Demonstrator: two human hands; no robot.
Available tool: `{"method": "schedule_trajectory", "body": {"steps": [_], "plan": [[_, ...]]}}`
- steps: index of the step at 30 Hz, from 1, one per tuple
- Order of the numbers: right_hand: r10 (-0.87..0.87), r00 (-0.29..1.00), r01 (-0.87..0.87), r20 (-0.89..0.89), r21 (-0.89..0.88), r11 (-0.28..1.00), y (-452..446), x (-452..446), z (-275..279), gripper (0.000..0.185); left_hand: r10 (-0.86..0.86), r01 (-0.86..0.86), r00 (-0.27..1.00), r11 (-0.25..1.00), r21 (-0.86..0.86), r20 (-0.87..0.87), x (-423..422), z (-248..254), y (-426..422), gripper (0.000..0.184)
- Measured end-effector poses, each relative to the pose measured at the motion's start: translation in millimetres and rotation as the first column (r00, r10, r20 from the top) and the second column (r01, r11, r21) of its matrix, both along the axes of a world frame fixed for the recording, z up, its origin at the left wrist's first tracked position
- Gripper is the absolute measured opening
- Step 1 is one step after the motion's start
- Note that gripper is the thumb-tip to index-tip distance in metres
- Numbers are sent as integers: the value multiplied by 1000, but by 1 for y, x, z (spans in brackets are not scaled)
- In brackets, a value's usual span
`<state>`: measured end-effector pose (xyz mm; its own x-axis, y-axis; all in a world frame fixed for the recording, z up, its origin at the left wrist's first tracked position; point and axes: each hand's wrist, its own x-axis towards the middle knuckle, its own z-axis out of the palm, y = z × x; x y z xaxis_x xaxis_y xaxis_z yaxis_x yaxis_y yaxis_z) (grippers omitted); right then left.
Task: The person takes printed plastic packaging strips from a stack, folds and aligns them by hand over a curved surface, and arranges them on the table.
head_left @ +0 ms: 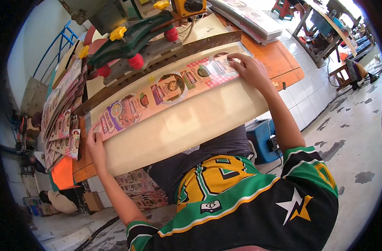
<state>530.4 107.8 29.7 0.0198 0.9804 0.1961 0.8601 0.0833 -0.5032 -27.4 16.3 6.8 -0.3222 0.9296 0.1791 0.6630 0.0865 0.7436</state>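
A long printed plastic strip (161,91) with food pictures lies across the cream-coloured work surface (191,119), slanting up to the right. My left hand (96,146) is at the strip's left end, its fingers curled on the edge. At the opposite end, my right hand (250,71) has its thumb and fingers closed on the strip. Just beyond the strip runs a dark metal bar (157,67). Above it sits a dark green machine part (130,39) with yellow knobs and red feet.
Fanned stacks of printed sheets (59,113) stand at the left, near an orange sheet (62,172). More flat sheets (249,19) are piled at the back right. A blue box (262,142) stands below the table's right side. Other people are partly visible in the background.
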Motion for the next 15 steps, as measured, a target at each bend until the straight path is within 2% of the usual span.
{"method": "schedule_trajectory", "body": {"steps": [1,3,5,8,10,12,15], "plan": [[14,1000,-14,18,15,1000,6,-1,-3,34,-2,2,1000,1000,-2,2,-1,-2,7,31],[18,999,-21,50,48,999,19,-1,-12,33,14,-3,991,996,85,-132,2,-5,20,31],[23,996,-30,81,85,996,28,1,-17,33,31,-23,990,998,61,-135,6,-1,24,31],[-6,995,2,98,34,999,33,2,-22,36,53,-48,988,998,41,-148,8,0,25,32],[-18,995,8,94,115,993,32,3,-26,31,56,-50,986,998,43,-155,8,-2,25,33],[-37,993,23,115,122,992,29,0,-25,31,56,-53,996,998,40,-67,9,-4,25,32],[-43,992,27,116,140,990,27,-1,-25,30,50,-43,992,997,71,-114,9,-4,25,32]]}}
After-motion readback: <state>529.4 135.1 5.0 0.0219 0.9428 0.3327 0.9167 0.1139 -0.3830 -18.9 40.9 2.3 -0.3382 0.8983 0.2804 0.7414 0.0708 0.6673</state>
